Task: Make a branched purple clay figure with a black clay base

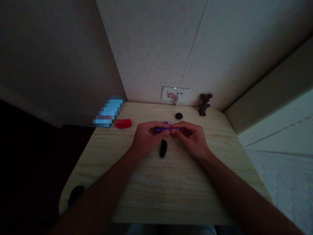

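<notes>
As both hands (145,137) (195,138) pinch it, the purple piece (160,130) stretches left to right.

Dim corner, pale walls (151,49), wood-grain tabletop (171,195), dark floor (44,163).

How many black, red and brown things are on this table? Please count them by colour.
Black lumps: 3
Red piece: 1
Brown figure: 1
Total: 5
</notes>
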The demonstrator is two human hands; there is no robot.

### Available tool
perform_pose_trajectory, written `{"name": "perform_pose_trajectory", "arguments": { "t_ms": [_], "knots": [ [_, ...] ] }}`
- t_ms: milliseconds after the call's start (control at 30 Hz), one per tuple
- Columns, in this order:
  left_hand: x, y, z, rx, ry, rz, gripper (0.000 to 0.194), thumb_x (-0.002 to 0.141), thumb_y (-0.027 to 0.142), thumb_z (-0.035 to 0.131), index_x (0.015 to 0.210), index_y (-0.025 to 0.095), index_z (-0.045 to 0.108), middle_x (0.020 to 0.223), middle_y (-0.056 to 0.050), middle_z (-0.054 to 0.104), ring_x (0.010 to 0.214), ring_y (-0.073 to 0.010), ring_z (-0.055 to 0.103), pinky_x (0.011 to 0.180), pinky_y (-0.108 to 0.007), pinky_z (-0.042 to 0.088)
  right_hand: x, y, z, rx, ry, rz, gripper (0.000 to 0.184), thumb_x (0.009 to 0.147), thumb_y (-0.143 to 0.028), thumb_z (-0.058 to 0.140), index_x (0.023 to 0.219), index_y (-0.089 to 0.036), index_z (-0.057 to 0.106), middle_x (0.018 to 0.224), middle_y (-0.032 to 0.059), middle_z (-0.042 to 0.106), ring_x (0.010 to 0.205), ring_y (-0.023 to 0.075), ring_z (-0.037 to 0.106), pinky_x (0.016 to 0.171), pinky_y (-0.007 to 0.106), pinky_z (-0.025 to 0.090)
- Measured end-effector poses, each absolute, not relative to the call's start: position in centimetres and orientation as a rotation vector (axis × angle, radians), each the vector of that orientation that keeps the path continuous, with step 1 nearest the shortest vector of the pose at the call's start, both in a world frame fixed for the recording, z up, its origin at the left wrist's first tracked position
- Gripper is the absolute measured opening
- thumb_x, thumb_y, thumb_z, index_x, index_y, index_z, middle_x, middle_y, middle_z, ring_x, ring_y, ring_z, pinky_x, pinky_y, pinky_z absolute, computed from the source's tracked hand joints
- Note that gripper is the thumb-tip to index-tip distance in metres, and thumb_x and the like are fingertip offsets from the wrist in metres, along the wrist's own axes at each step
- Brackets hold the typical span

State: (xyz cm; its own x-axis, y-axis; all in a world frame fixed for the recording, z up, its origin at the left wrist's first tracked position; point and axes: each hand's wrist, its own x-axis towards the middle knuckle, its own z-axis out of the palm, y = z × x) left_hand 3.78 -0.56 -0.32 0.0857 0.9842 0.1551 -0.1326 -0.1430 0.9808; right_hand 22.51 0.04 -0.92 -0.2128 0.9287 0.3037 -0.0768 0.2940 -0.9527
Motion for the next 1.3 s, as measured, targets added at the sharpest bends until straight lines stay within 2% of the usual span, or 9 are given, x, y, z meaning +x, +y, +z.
{"name": "perform_pose_trajectory", "arguments": {
  "t_ms": [133,333,567,733,900,1033,1100,1300],
  "knots": [
    [3.84,-0.72,-0.26,1.278,0.990,1.300,0.025,0.070,0.033,0.092,0.088,0.018,0.083,0.099,-0.010,0.084,0.089,-0.0240,0.080,0.084,-0.040,0.067,22.47,-0.07,-0.86,-0.902,-1.468,1.139,0.023,0.082,-0.042,0.089,0.094,-0.023,0.083,0.080,0.0032,0.080,0.069,0.0163,0.073,0.068,0.031,0.063],
    [3.81,-0.57,-0.71,1.369,0.980,1.315,0.016,0.077,0.028,0.086,0.089,0.019,0.081,0.095,-0.008,0.083,0.086,-0.0210,0.079,0.081,-0.034,0.066,22.34,-0.27,-0.74,-0.865,-1.456,1.175,0.029,0.074,-0.040,0.096,0.094,-0.025,0.083,0.090,0.0041,0.084,0.077,0.0193,0.078,0.077,0.035,0.066],
    [3.96,-0.65,-0.87,1.308,0.902,1.293,0.024,0.075,0.030,0.088,0.093,0.017,0.078,0.103,-0.010,0.082,0.093,-0.0223,0.079,0.087,-0.036,0.065,22.46,-0.23,-0.54,-0.920,-1.434,1.148,0.028,0.076,-0.043,0.093,0.088,-0.022,0.079,0.070,0.0016,0.077,0.061,0.0163,0.071,0.060,0.030,0.061],
    [3.88,-0.75,-0.63,1.297,0.917,1.287,0.023,0.076,0.030,0.088,0.092,0.017,0.079,0.098,-0.009,0.082,0.089,-0.0221,0.079,0.081,-0.035,0.066,22.40,-0.28,-0.48,-0.867,-1.431,1.182,0.030,0.075,-0.040,0.094,0.097,-0.024,0.082,0.088,0.0035,0.082,0.073,0.0176,0.076,0.071,0.033,0.065],
    [3.79,-0.56,-0.58,1.227,0.882,1.295,0.030,0.076,0.031,0.088,0.099,0.016,0.076,0.092,-0.008,0.081,0.081,-0.0197,0.077,0.078,-0.034,0.065,22.65,-0.10,-0.68,-0.910,-1.434,1.144,0.024,0.081,-0.041,0.090,0.094,-0.023,0.081,0.082,0.0035,0.081,0.070,0.0175,0.075,0.071,0.033,0.066],
    [3.71,-0.42,-0.51,1.254,0.916,1.297,0.026,0.077,0.033,0.088,0.093,0.016,0.078,0.080,-0.005,0.079,0.072,-0.0181,0.075,0.075,-0.033,0.064,22.59,-0.11,-0.73,-0.888,-1.432,1.152,0.028,0.079,-0.041,0.092,0.097,-0.024,0.080,0.094,0.0054,0.083,0.080,0.0192,0.078,0.078,0.035,0.067],
    [3.72,-0.43,-0.51,1.258,0.913,1.297,0.026,0.075,0.034,0.089,0.092,0.017,0.079,0.083,-0.006,0.081,0.075,-0.0195,0.077,0.077,-0.035,0.065,22.51,-0.14,-0.76,-0.896,-1.425,1.175,0.028,0.077,-0.040,0.093,0.098,-0.025,0.082,0.097,0.0056,0.084,0.082,0.0200,0.079,0.080,0.036,0.068],
    [3.79,-0.49,-0.65,1.243,0.871,1.280,0.030,0.072,0.032,0.092,0.095,0.018,0.080,0.097,-0.008,0.083,0.091,-0.0222,0.079,0.087,-0.038,0.066,22.55,-0.07,-0.74,-0.904,-1.399,1.168,0.024,0.077,-0.039,0.092,0.092,-0.023,0.081,0.086,0.0038,0.082,0.074,0.0174,0.076,0.075,0.033,0.066]
  ]
}}
